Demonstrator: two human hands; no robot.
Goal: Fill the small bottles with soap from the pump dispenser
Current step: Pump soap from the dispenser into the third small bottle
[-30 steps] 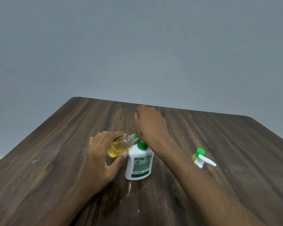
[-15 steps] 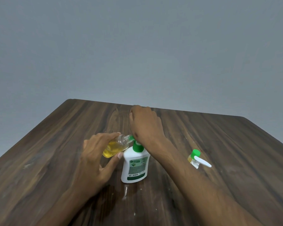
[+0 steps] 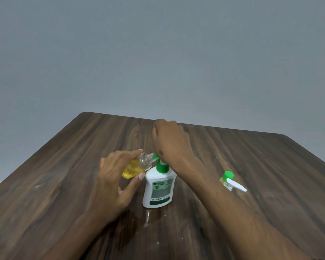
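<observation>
Nearest the camera, both forearms are reaching forward over the wooden worktop [image 3: 64, 166], which is showing pale smears just in front of the dispenser base.

The left hand [image 3: 113, 181] is holding the small clear bottle [image 3: 137, 166] tilted on its side. Its fingers are curling over the top of the bottle and the thumb is pressing from below, so the bottle is being pinched between them. Yellow soap is pooling in the lower part of the bottle, beneath the fingers. The open neck is pointing away from the fingers, meeting the green nozzle.

Just beside the thumb, the white pump dispenser [image 3: 158, 186] is standing upright on the worktop.

Further out, the right hand [image 3: 171, 141] is bearing down on the pump head. Its fingers are hidden behind the back of the hand; I cannot tell whether they are spread or pressed together.

Well to the right of both hands, a second small bottle [image 3: 228, 180] with a green collar and white spout is sitting apart.

Recommendation: the neck should be kept tight against the nozzle, strokes slow and full, and the bottle gradually righted as the level rises, since spillage appears likely otherwise.
</observation>
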